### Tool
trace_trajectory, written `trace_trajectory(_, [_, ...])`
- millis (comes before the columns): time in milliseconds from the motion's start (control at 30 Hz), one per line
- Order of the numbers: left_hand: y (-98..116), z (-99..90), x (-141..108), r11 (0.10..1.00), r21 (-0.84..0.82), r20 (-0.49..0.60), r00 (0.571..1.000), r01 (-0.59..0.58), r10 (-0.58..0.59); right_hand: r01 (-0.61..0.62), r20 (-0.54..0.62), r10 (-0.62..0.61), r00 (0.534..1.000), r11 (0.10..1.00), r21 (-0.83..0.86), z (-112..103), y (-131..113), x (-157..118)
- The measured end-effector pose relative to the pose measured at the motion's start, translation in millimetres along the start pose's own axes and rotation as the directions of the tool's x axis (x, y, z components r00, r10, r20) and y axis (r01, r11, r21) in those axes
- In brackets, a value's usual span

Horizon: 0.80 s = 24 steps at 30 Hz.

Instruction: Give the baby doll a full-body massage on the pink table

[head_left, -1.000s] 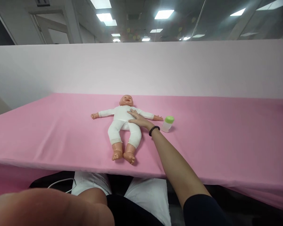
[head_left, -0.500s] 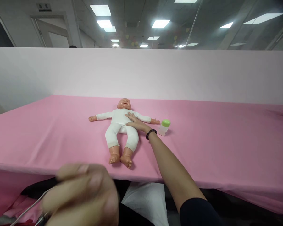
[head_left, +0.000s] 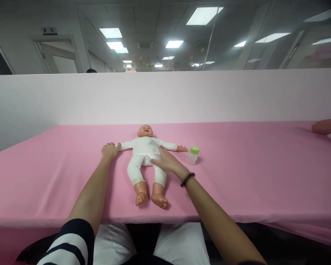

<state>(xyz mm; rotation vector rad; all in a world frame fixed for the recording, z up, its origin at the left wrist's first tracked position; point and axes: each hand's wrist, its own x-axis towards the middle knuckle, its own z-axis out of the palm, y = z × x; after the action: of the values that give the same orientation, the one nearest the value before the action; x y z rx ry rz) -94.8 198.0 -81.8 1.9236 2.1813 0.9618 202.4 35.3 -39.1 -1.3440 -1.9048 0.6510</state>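
A baby doll (head_left: 145, 146) in a white bodysuit lies face up, arms out to the sides and bare feet towards me. My left hand (head_left: 110, 150) is closed over the doll's hand at the left, which it hides. Against the doll's waist on the right side rests my right hand (head_left: 167, 161), thumb and fingers apart, the thumb over the hip. A small baby bottle with a green cap (head_left: 193, 155) stands close to the doll's other hand, at the right.
A pink sheet (head_left: 245, 169) covers the table. Part of another doll (head_left: 326, 126) shows at the far right edge. Behind the table runs a low white partition (head_left: 165, 97) with glass above it.
My left hand has gone from the near foreground to the doll's outstretched hand. My right hand has slid from the belly to the waist. The doll's legs have shifted slightly to the right.
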Motion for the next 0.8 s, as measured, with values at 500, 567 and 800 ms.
trace_trajectory(500, [-57.9,-11.2,10.0,0.855,-0.517,0.147,0.988,0.043,0.039,-0.289,-0.351,0.333,0.875,0.942,0.172,70.7,8.7,-134.9])
trace_trajectory(567, [-54.3,-9.8,10.4,0.793,-0.604,0.088,0.996,0.077,-0.030,-0.244,-0.393,0.343,0.853,0.928,0.280,68.7,12.2,-138.5])
trace_trajectory(800, [-27.1,-0.7,9.3,0.553,-0.831,-0.082,0.970,0.059,-0.227,0.055,-0.605,0.282,0.745,0.877,0.477,67.5,11.9,-138.9])
